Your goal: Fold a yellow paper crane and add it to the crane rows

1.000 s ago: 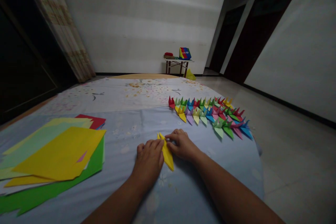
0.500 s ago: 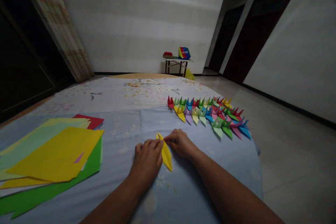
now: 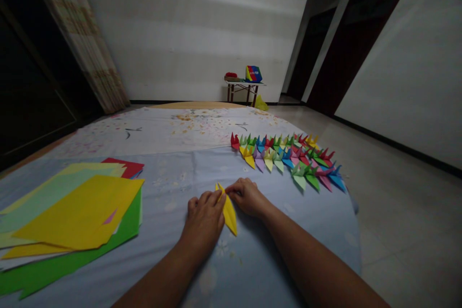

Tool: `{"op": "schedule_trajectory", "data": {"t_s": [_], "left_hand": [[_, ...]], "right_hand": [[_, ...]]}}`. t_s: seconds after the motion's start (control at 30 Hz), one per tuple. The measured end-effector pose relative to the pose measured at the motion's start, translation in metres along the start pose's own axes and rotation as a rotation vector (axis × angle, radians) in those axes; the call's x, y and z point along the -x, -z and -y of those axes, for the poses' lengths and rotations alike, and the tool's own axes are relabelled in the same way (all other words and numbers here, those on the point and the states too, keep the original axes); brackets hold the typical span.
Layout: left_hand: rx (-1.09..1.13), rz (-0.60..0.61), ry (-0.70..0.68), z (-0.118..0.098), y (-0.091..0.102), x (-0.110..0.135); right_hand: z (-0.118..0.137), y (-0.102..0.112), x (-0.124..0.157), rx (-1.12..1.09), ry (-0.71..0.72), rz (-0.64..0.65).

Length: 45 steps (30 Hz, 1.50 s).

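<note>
The grip is narrow on both sides: the left hand point(image 3: 204, 220) and the right hand point(image 3: 247, 197) close in from either side on a long folded piece of yellow origami paper point(image 3: 228, 212). Their fingertips meet around its upper end, and its lower point runs down and to the right, just below the middle of the frame. The paper appears pressed against the pale blue bedspread point(image 3: 173, 178), probably because the bed gives a steady surface for holding the layers together.

At lower left lies a loose stack of origami paper sheets point(image 3: 74, 211), with yellow on top and green and red showing beneath, all within easy reach of the left hand. To the right, rows of multicoloured paper cranes point(image 3: 288, 159) stand close together, seemingly set apart from the loose sheets to keep them uncrushed. Far off at upper centre, a small table point(image 3: 242, 84) carries a rainbow-coloured box point(image 3: 253, 73). A curtain point(image 3: 77, 33) hangs at upper left.
</note>
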State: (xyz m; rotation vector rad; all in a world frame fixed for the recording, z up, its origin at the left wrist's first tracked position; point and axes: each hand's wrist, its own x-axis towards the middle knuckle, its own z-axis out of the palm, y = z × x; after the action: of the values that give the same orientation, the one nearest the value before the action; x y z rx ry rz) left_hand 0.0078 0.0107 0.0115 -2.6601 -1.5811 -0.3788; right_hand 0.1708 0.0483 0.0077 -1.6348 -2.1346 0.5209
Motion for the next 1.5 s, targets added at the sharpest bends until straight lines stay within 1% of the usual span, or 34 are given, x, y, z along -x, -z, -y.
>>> {"op": "schedule_trajectory", "data": {"t_s": [0.23, 0.43, 0.53, 0.63, 0.77, 0.93, 1.07, 1.27, 1.4, 1.5], "left_hand": [[0.026, 0.017, -0.007, -0.001, 0.0, -0.002], [0.026, 0.053, -0.011, -0.001, 0.003, -0.001], [0.023, 0.057, -0.009, -0.002, 0.005, -0.001], [0.028, 0.06, -0.012, -0.003, 0.006, -0.001], [0.038, 0.073, -0.01, -0.004, 0.005, -0.001], [0.037, 0.063, -0.012, -0.003, 0.005, -0.001], [0.032, 0.062, -0.017, -0.003, 0.005, 0.0], [-0.002, 0.038, -0.019, -0.003, -0.001, 0.002], [-0.023, 0.044, 0.002, -0.004, -0.002, 0.003], [-0.032, 0.04, 0.011, -0.005, 0.0, 0.003]], "right_hand": [[0.0, -0.002, 0.0, 0.007, 0.015, -0.018], [0.002, -0.006, 0.002, -0.006, 0.028, -0.093], [0.004, -0.007, 0.002, -0.019, 0.06, -0.099], [0.005, -0.008, 0.002, 0.027, 0.073, -0.087], [0.009, -0.007, 0.002, 0.137, 0.069, -0.029], [0.019, 0.001, 0.001, 0.322, 0.082, 0.024], [0.024, 0.008, 0.001, 0.418, 0.094, 0.072], [0.025, 0.008, -0.001, 0.471, 0.138, 0.054], [0.023, 0.005, -0.009, 0.481, 0.156, 0.045], [0.017, 0.007, -0.018, 0.45, 0.128, 0.036]]}}
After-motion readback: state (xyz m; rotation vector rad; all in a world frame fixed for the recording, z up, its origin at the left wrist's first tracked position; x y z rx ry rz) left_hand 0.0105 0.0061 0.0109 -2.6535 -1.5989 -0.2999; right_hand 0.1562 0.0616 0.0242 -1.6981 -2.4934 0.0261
